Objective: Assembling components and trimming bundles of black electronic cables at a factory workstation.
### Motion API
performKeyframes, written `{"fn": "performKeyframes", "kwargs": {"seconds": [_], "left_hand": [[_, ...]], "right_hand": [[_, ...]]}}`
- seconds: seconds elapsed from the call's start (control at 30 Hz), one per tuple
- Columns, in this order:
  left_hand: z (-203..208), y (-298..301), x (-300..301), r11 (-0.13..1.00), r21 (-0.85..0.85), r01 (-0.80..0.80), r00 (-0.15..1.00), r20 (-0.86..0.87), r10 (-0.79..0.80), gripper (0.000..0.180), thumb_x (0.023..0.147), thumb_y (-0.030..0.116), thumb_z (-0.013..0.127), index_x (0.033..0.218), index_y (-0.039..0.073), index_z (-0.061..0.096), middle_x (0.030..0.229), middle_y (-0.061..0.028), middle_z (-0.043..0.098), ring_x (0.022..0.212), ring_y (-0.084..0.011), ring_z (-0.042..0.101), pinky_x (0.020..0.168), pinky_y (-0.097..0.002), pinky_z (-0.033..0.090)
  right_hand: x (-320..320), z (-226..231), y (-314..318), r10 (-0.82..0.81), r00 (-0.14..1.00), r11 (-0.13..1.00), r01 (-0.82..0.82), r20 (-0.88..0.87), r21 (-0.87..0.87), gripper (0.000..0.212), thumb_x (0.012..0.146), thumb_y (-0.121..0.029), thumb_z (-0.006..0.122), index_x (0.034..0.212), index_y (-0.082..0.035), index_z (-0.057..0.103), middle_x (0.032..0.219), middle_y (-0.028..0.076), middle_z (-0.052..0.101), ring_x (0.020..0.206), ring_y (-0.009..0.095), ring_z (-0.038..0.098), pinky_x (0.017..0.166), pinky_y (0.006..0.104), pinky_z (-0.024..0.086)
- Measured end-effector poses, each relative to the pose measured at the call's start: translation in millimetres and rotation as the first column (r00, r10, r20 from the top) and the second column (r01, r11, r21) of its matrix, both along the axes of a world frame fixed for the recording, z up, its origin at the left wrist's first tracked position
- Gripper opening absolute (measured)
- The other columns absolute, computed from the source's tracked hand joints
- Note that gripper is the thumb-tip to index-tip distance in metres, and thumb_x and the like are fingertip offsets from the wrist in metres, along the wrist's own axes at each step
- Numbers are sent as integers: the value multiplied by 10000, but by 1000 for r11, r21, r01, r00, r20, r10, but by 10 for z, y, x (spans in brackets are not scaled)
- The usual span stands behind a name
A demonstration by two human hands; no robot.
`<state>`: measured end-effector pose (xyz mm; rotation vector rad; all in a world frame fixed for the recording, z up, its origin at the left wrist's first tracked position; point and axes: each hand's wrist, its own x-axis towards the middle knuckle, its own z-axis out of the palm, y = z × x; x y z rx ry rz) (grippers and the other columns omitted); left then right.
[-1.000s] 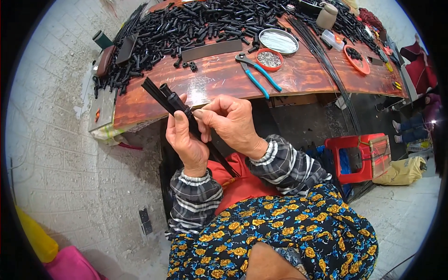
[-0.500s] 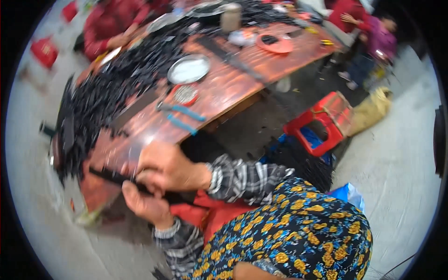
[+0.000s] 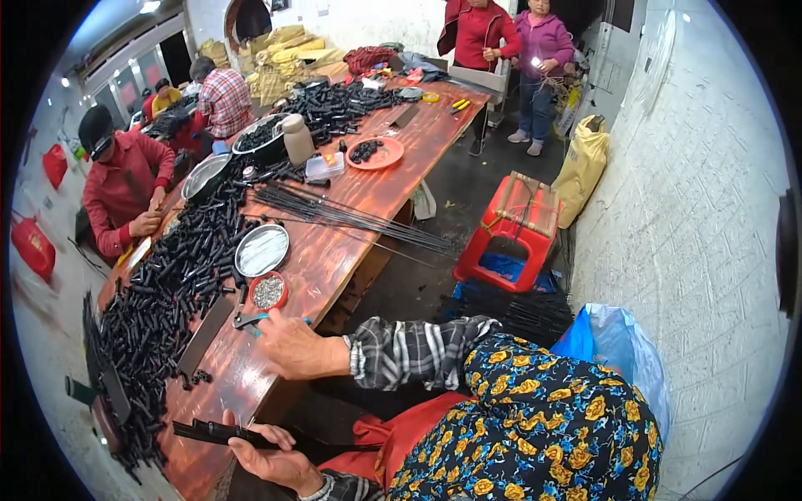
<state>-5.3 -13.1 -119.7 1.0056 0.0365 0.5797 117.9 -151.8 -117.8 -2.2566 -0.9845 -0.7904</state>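
Note:
Low at the left, my left hand [image 3: 276,461] is palm up, its fingers and thumb around a slim bundle of black rods [image 3: 200,431]. The bundle's outer end points left over the table, and its other end runs back toward my lap. Above it my right hand [image 3: 288,346] reaches to the table edge, bent fingers curled over the blue-handled pliers [image 3: 244,321]. The pliers' metal head and bits of the handles show; the rest is hidden beneath the hand. Beside them stands a red dish of small metal parts [image 3: 268,291].
Black tubes [image 3: 180,288] cover the far side of the wooden table [image 3: 322,255]. A round tray [image 3: 261,250], long black rods [image 3: 351,219] and an orange plate [image 3: 375,154] lie along it. A red stool [image 3: 511,238] is at right. A person [image 3: 125,184] works across; others stand farther back.
My right hand has left the black bundle by my left hand and moved to the pliers on the table. The left hand still holds the bundle. The head view has tilted up.

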Motion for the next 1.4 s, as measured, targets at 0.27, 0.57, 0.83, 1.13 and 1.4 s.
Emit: {"fn": "performKeyframes", "kwargs": {"seconds": [0.27, 0.57, 0.83, 1.13, 1.4], "left_hand": [[-41, 115, -83, 1000, 3, -27, 1000, 10, 27, 512, 992, 419, 396, 1283, 0, 449, 548, -9, 410, 388, -80, 350, 362, -209, 299], [13, 145, 51, 997, -71, 14, 1000, -2, -14, 589, 965, 491, 413, 1228, -33, 467, 578, -46, 471, 405, -123, 393, 375, -264, 326], [21, 188, -20, 984, -170, 50, 991, -112, -70, 762, 955, 631, 242, 1118, -52, 537, 504, -29, 439, 366, -124, 362, 359, -270, 304], [106, 87, 49, 995, -70, -67, 970, -238, 48, 757, 957, 626, 255, 1078, -59, 553, 479, -12, 391, 347, -114, 314, 358, -259, 288], [131, 11, 55, 991, -67, -118, 957, -276, 95, 777, 949, 639, 277, 965, -40, 652, 464, -28, 438, 344, -116, 353, 345, -260, 302]], "right_hand": [[234, -599, 213, -83, 996, 991, 86, 27, -101, 143, 584, -90, 634, 712, -25, 641, 733, 153, 575, 754, 303, 583, 589, 397, 477], [180, -27, -118, -28, 995, 916, -15, -100, -401, 870, 455, -385, 882, 1125, -2, 480, 989, 158, 523, 952, 336, 510, 759, 408, 499], [250, -291, -17, 53, 999, 944, -47, 11, -325, 247, 680, -95, 661, 844, -11, 496, 803, 155, 557, 781, 341, 578, 660, 420, 470], [-509, -37, -168, 330, 807, 915, -401, -490, -44, 550, 688, 65, 615, 1206, -64, 486, 983, 159, 554, 931, 364, 560, 757, 426, 472], [-455, -75, 4, 223, 943, 968, -245, -246, -62, 687, 643, 98, 628, 1276, -60, 416, 970, 155, 466, 898, 357, 473, 733, 427, 441]]}}
